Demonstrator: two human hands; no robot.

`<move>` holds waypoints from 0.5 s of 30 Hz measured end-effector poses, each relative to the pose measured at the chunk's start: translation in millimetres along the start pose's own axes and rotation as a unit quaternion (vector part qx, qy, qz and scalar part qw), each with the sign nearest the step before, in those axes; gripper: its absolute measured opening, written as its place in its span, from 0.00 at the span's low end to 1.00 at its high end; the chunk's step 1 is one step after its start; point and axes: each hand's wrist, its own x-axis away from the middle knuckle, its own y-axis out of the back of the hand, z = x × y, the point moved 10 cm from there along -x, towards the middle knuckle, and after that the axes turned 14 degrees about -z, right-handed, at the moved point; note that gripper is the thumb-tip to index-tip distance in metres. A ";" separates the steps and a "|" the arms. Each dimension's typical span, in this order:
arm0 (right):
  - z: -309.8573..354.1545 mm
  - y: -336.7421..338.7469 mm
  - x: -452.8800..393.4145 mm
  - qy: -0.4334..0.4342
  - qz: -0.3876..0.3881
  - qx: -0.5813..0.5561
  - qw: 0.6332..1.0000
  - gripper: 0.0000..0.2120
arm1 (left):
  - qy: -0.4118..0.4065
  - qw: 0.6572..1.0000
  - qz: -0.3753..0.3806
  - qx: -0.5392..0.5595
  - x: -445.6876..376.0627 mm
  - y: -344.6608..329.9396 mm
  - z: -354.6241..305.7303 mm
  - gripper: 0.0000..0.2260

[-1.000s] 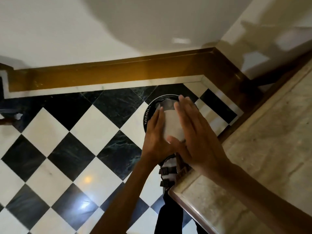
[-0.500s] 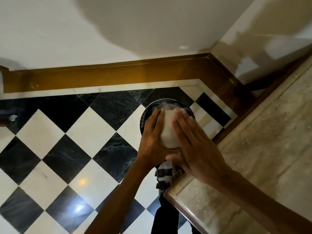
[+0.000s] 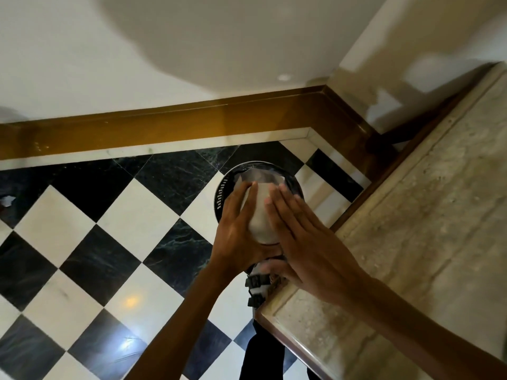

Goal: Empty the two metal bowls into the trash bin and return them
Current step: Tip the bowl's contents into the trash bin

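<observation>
A metal bowl (image 3: 259, 215) is held tipped, mouth down and away from me, over a round black trash bin (image 3: 222, 192) standing on the floor in the corner. My left hand (image 3: 236, 234) grips the bowl's left side. My right hand (image 3: 299, 237) lies with flat fingers on the bowl's right side, its thumb curled beneath. Something pale shows inside the bin just past the bowl's rim. The bowl's inside is hidden, and no second bowl is in view.
A beige marble counter (image 3: 411, 242) fills the right side, its corner just below my right wrist. My sandalled foot (image 3: 256, 289) stands beside it. The black-and-white checkered floor (image 3: 96, 256) meets a brown skirting board (image 3: 164, 124). A small white scrap (image 3: 7, 200) lies far left.
The bowl has sunk a little toward the bin and nearer to me. My right hand's fingers have slid back along the bowl. Both hands stay on it.
</observation>
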 end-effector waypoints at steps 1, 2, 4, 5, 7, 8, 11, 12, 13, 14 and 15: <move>0.1 11.1 -3.0 -0.007 -0.036 -0.003 0.999 0.47 | 0.001 1.000 -0.010 0.003 -0.5 3.6 1.5 0.52; -0.3 13.9 0.0 -0.004 -0.046 -0.002 0.999 0.46 | 0.002 1.000 -0.013 0.004 0.8 3.3 -0.4 0.53; 2.7 -4.5 1.8 0.028 0.018 0.009 0.999 0.49 | -0.003 1.000 -0.004 -0.010 -0.8 3.7 -1.3 0.54; -0.3 -11.5 3.7 0.030 0.046 0.009 0.998 0.50 | -0.010 1.000 -0.002 -0.014 -4.1 2.4 -5.3 0.53; -1.7 -7.8 1.5 0.002 0.034 0.001 0.999 0.49 | -0.011 1.000 -0.011 -0.009 -6.3 4.3 -8.3 0.52; -0.8 2.6 -0.9 -0.009 -0.002 -0.004 1.000 0.47 | -0.005 1.000 -0.028 -0.005 -8.1 7.3 -8.6 0.51; 1.7 2.0 -0.4 0.012 0.003 0.008 1.000 0.46 | -0.006 0.999 -0.038 -0.012 -16.4 8.9 -11.0 0.50; -0.9 -7.1 1.4 0.021 0.043 0.013 0.999 0.46 | -0.009 0.999 -0.026 -0.021 -19.1 6.4 -12.5 0.51; -4.7 -12.4 2.9 0.017 0.063 0.010 0.998 0.46 | -0.005 1.000 -0.013 -0.019 -18.2 3.3 -11.3 0.51; -8.9 -11.8 2.6 -0.002 0.062 -0.007 0.998 0.44 | 0.018 1.000 -0.008 -0.002 -16.7 2.7 -8.3 0.51; -12.5 -3.0 1.7 -0.032 0.037 -0.042 0.998 0.42 | 0.057 0.998 -0.008 0.026 -14.2 3.7 -3.0 0.49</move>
